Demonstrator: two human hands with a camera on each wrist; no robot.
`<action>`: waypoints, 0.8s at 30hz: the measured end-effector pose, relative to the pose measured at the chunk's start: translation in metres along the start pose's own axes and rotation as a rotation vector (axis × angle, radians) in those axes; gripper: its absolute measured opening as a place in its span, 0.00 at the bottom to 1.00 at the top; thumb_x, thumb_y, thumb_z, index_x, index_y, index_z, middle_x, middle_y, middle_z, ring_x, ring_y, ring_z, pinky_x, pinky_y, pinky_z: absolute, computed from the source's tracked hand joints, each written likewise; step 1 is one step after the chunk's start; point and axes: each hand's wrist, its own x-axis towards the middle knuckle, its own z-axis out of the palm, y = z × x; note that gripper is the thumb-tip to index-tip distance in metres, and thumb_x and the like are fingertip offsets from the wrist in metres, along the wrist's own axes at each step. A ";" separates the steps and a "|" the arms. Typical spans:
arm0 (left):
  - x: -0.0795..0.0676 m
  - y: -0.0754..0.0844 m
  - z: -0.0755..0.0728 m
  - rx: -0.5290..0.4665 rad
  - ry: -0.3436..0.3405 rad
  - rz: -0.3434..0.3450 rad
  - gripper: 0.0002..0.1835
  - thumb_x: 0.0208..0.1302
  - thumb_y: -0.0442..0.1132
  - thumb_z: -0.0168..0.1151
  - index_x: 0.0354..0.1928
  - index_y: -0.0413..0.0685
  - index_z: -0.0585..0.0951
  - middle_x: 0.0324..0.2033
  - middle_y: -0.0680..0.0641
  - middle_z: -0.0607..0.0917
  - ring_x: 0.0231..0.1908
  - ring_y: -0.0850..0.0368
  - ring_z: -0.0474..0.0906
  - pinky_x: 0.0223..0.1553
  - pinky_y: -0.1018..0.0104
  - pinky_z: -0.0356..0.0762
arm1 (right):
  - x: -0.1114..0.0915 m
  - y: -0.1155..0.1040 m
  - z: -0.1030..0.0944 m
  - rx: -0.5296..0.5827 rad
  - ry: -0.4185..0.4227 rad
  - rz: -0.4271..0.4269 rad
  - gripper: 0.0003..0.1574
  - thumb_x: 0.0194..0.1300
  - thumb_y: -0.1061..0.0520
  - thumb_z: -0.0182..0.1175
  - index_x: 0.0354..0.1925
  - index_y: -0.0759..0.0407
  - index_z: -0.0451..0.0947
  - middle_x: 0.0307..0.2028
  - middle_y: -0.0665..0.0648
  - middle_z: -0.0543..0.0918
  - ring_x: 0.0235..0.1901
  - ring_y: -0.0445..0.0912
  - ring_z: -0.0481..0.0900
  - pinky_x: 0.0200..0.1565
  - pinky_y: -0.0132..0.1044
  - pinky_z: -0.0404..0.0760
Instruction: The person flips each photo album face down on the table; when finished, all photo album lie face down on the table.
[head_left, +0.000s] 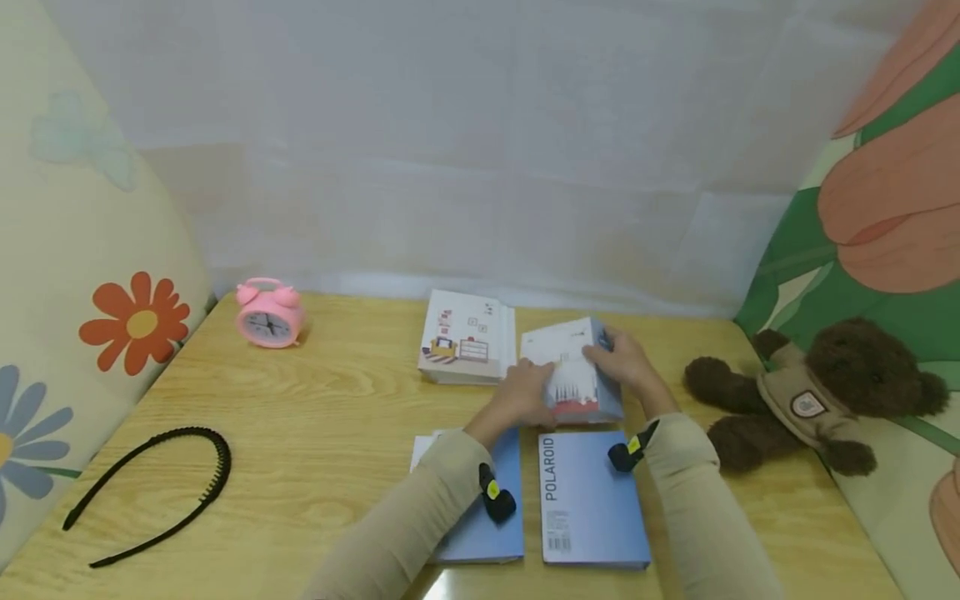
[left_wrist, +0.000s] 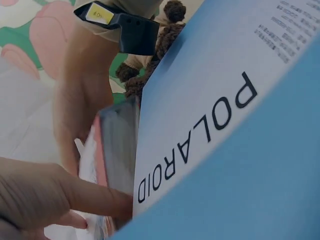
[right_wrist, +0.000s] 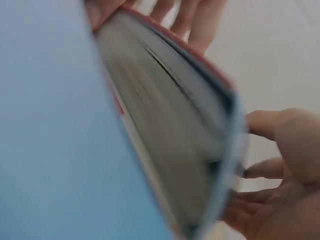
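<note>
Both hands hold a thick photo album (head_left: 558, 362) with a white illustrated cover, a red strip low down and a blue-grey spine. My left hand (head_left: 525, 396) grips its lower left corner, with the thumb at the page edge in the left wrist view. On the spine side, my right hand (head_left: 626, 360) holds the album near its upper right corner; its fingertips meet the spine in the right wrist view. Just left of it lies another white illustrated album (head_left: 463, 337). A blue POLAROID album (head_left: 592, 500) lies in front, and a second blue album (head_left: 480, 533) is partly under my left sleeve.
A pink alarm clock (head_left: 270, 315) stands at the back left of the wooden table (head_left: 337, 483). A black headband (head_left: 225, 467) lies at the front left. The brown teddy bear (head_left: 795, 400) lies along the right edge, beside my right forearm. White cloth (head_left: 480, 150) hangs behind.
</note>
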 end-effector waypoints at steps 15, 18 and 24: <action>-0.013 -0.013 -0.033 0.085 -0.041 -0.062 0.54 0.40 0.43 0.81 0.74 0.50 0.65 0.64 0.38 0.69 0.59 0.42 0.67 0.58 0.47 0.73 | 0.007 -0.015 0.017 -0.249 -0.082 -0.106 0.38 0.72 0.53 0.49 0.71 0.75 0.56 0.66 0.77 0.65 0.65 0.69 0.63 0.68 0.59 0.61; -0.017 -0.032 -0.059 0.022 -0.032 -0.043 0.57 0.42 0.44 0.81 0.75 0.49 0.61 0.68 0.36 0.67 0.64 0.38 0.66 0.63 0.43 0.68 | 0.015 -0.031 0.023 -0.298 -0.041 -0.176 0.37 0.73 0.51 0.49 0.70 0.74 0.58 0.65 0.78 0.66 0.65 0.69 0.63 0.68 0.59 0.61; -0.024 -0.083 -0.104 -0.107 0.090 -0.037 0.55 0.46 0.43 0.80 0.75 0.42 0.60 0.69 0.34 0.65 0.67 0.37 0.62 0.68 0.43 0.61 | 0.028 -0.079 0.048 -0.347 -0.076 -0.227 0.47 0.75 0.40 0.46 0.77 0.66 0.47 0.72 0.75 0.55 0.71 0.70 0.51 0.71 0.62 0.51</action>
